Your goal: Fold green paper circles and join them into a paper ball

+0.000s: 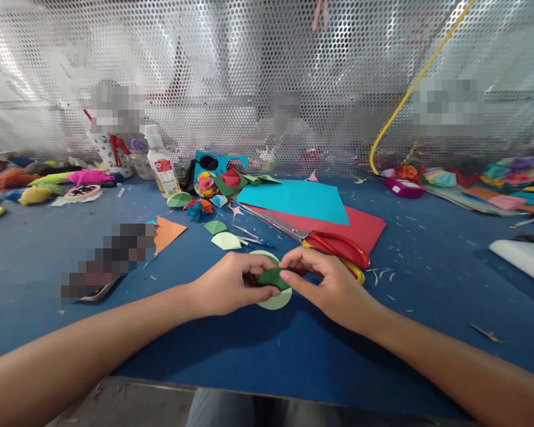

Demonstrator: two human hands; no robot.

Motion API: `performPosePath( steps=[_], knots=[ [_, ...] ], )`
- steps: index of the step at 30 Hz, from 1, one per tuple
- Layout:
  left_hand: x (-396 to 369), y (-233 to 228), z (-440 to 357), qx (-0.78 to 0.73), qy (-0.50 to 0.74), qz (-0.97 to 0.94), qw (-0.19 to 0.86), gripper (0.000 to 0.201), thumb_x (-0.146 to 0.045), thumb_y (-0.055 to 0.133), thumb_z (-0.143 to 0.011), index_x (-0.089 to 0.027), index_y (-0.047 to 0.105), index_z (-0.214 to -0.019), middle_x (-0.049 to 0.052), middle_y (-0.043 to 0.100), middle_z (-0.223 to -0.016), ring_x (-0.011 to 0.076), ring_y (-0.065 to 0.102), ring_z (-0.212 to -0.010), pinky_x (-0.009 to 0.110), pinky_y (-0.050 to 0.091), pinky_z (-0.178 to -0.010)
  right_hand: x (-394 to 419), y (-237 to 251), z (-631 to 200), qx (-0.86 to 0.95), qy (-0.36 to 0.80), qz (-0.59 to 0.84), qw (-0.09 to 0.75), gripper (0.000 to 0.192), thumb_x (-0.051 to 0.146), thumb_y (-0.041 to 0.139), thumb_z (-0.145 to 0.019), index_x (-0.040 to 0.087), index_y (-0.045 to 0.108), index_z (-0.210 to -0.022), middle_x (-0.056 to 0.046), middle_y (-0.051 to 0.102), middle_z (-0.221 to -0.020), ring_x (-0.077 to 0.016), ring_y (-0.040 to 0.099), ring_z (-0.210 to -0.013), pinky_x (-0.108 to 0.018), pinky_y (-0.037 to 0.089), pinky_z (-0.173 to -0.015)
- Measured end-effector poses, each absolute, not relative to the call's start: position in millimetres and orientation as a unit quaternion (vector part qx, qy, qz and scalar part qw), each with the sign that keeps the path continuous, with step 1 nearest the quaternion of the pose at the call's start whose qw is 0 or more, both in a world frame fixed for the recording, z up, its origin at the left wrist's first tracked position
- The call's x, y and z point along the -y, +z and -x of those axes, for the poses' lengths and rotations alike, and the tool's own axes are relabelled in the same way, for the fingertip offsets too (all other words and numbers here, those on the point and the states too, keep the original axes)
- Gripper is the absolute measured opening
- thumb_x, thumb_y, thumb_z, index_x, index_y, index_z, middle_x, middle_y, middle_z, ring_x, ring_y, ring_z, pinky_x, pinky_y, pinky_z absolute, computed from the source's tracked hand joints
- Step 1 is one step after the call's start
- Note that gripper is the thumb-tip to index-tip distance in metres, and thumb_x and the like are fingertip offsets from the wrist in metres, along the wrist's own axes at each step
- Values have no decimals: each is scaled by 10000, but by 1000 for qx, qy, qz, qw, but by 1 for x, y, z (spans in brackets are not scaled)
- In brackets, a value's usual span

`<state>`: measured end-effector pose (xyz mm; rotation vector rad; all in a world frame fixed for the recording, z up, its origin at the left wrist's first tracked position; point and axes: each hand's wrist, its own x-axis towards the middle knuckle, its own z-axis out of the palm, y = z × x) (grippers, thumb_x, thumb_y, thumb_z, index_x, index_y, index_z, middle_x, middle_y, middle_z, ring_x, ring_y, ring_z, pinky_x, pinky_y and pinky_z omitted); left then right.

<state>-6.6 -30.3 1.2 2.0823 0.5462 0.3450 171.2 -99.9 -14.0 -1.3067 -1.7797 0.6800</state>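
Both hands meet over the blue table. Between them is a dark green paper piece, folded or rounded in outline. My left hand pinches it from the left, thumb along its near edge. From the right, my right hand grips its edge between thumb and fingers. Beneath it lies a pale green paper circle, partly covered by the fingers. Just beyond my right hand rest scissors with red and yellow handles. Beyond the left fingers lie a folded pale green paper piece and a folded green one.
Blue paper overlaps red paper behind the scissors. A glue bottle stands back left, near crumpled coloured paper. An orange paper piece lies left. Perforated metal sheeting borders the table's back.
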Motion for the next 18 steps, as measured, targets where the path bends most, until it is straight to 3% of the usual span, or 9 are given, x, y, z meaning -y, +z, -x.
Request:
performPosePath(
  steps=[8, 18],
  knots=[
    [28, -3, 9, -218, 125, -872, 419, 138, -288, 537, -765, -155, 544, -802, -45, 449, -591, 81, 363, -536, 196, 295, -487, 101, -13, -170, 716, 313, 505, 367, 20, 224, 474, -832, 205, 478, -827, 11, 538, -730, -121, 530, -679, -248, 453, -627],
    [30, 1, 8, -217, 144, -849, 460, 147, -285, 548, -769, -143, 560, -806, -58, 422, -565, 66, 353, -521, 186, 280, -476, 101, -13, -169, 708, 304, 503, 391, 53, 254, 484, -830, 204, 498, -819, 16, 544, -714, -114, 529, -663, -226, 444, -600]
  ],
)
